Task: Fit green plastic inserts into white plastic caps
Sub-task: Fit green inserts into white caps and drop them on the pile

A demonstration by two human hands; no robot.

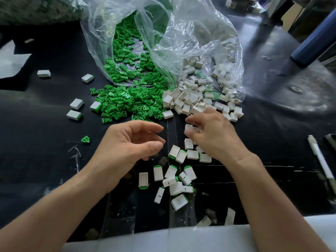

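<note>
My left hand (pixel 131 142) hovers half curled and holds nothing; I think it is kept ready beside the green inserts (pixel 127 100). My right hand (pixel 212 137) is curled down over the loose white caps (pixel 196 99), but the blur hides whether it pinches one. Both heaps spill from the plastic bag (pixel 181 42), within easy reach. The finished caps (pixel 174 179) lie flat near me, with long axes and green ends pointing every way.
</note>
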